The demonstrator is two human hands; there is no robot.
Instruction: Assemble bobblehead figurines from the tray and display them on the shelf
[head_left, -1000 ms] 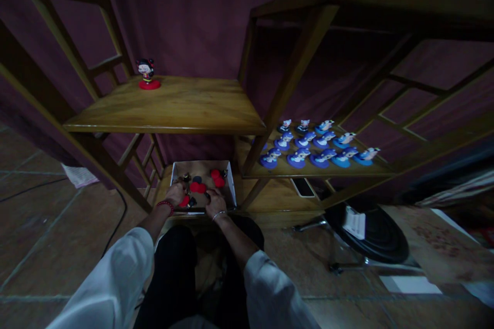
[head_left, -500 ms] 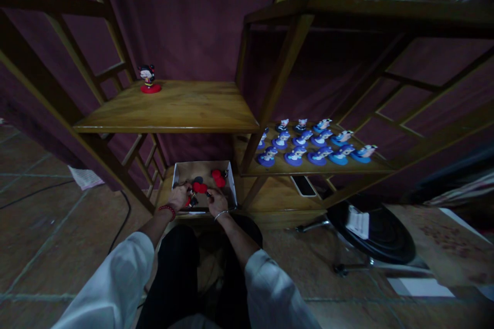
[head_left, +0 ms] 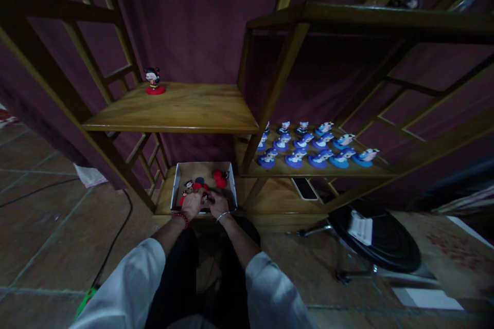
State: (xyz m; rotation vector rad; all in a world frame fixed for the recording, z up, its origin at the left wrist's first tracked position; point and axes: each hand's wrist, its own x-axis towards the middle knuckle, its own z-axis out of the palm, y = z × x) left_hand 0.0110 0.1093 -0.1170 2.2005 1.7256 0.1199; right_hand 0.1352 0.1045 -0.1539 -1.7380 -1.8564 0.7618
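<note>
Inside an open cardboard box (head_left: 176,185) with white edges, my left hand (head_left: 192,203) and my right hand (head_left: 218,204) are close together. Between their closed fingers is a small dark-haired figurine (head_left: 207,198), mostly hidden by the fingers. Other figurines with red round bases lie around them: one figurine (head_left: 189,184) is left of the hands, and a red-based figurine (head_left: 219,179) rests toward the box's right side. A round dark disc (head_left: 199,180) shows behind the fingers. On the upper left shelf, a black-haired figurine (head_left: 153,78) stands upright on a red base.
The wooden upper shelf board (head_left: 173,108) overhangs behind the box. Several purple and blue figurines (head_left: 296,157) stand in rows on the right shelf (head_left: 370,170). A phone (head_left: 304,188) lies below them. A black round stool (head_left: 386,241) with papers stands at right; a cable (head_left: 125,216) crosses the floor.
My left hand has moved right, toward my right hand, uncovering figurines at the box's left. The red-based figurine between the hands has become more hidden. The view has shifted slightly.
</note>
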